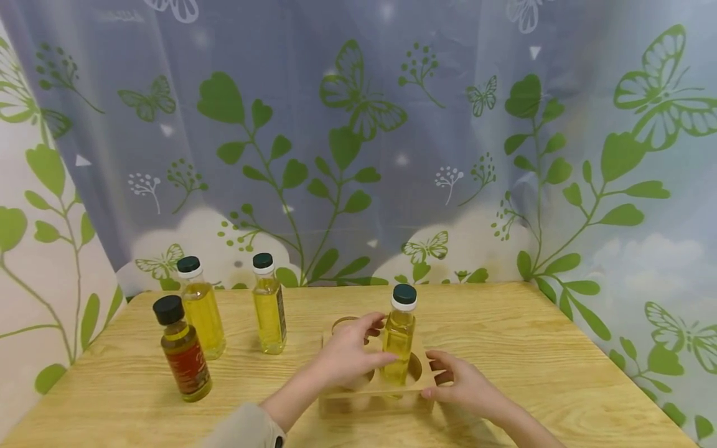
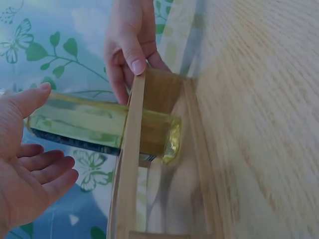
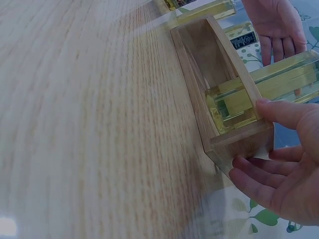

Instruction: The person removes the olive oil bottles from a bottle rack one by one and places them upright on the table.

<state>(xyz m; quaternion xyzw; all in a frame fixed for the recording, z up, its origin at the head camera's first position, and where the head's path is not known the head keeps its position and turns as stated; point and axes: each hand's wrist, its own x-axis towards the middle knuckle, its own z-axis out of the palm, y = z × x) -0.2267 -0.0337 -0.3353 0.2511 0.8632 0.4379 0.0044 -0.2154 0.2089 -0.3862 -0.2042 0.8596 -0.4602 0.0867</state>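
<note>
A square bottle of yellow oil with a dark green cap stands upright in a front hole of a wooden bottle rack. Around the bottle's left side my left hand is spread, its thumb in front and fingers behind. In the left wrist view a gap shows between that hand and the bottle. My right hand holds the rack's right end. The right wrist view has its thumb on the top board and its fingers curled against the end panel. The bottle's base shows below the top board.
To the left stand two more green-capped oil bottles and a dark-capped bottle with a red label. All are on the wood-grain table. A curtain with leaf and butterfly prints hangs behind and at both sides.
</note>
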